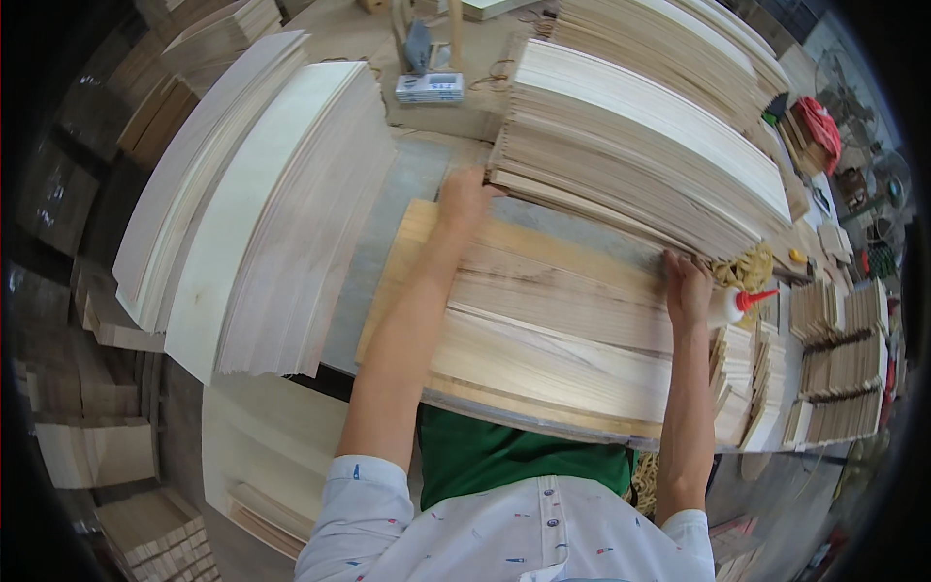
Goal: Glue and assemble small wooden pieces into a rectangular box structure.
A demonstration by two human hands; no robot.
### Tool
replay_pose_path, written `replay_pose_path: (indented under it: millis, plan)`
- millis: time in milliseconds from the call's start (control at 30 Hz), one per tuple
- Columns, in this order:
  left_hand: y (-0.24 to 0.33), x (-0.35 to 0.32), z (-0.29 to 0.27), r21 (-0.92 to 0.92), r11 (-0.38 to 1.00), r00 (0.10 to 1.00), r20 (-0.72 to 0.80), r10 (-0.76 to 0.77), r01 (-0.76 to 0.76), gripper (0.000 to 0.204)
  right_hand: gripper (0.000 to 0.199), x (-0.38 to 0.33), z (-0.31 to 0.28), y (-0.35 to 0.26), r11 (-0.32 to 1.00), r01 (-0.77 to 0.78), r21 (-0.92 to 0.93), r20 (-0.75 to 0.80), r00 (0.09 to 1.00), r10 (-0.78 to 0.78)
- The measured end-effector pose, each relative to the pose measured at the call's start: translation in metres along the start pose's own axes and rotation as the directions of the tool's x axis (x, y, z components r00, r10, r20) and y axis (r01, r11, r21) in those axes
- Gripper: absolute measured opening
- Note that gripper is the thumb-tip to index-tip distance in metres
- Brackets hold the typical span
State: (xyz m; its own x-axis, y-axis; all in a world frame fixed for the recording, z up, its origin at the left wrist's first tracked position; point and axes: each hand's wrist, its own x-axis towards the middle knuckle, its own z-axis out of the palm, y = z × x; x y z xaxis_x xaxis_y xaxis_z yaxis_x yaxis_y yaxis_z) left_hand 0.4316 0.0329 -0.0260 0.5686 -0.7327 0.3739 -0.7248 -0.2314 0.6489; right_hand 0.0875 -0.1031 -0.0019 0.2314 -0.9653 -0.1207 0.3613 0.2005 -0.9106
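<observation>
1. Wood slats — a tall stack [640,145] sits at the back of the counter [407,184], both hands at its near lower edge.
2. Left hand [464,199] grips the stack's left corner, right hand [687,286] curls onto its right end.
3. Below them lies a wide plank panel [553,330].
4. More slat piles [262,213] left, glue bottle [742,303] right.

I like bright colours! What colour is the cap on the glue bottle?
The cap on the white glue bottle is red, seen in the head view, beside the right hand.
</observation>
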Motion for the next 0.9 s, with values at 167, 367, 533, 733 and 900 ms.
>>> replay_pose_path:
  millis: [167,367,533,733,900]
  plan:
    - [-0.005,0.001,0.0,-0.016,1.0,0.999,-0.036,0.019,-0.02,0.03,0.016,0.004,0.003,0.01,1.0,0.015,-0.002,-0.047,0.999,-0.015]
    - [-0.01,-0.005,-0.002,0.056,0.997,0.999,-0.005,-0.05,0.051,0.036,0.007,0.0,0.015,0.007,1.0,-0.021,0.012,-0.095,0.995,0.022]
    - [-0.01,-0.009,0.0,-0.107,0.993,0.999,-0.021,-0.047,0.045,0.042,0.01,0.01,-0.018,0.004,0.995,-0.098,-0.027,-0.061,0.993,0.096]
    - [-0.006,-0.002,0.001,-0.213,0.954,0.977,0.063,-0.204,0.213,0.043,0.05,-0.074,0.011,-0.033,0.949,0.046,-0.311,-0.081,0.994,-0.075]
    - [-0.013,-0.032,-0.055,-0.327,0.942,0.994,-0.04,-0.098,0.08,0.039,0.047,-0.139,-0.041,-0.044,0.591,0.236,-0.771,0.17,0.971,-0.165]
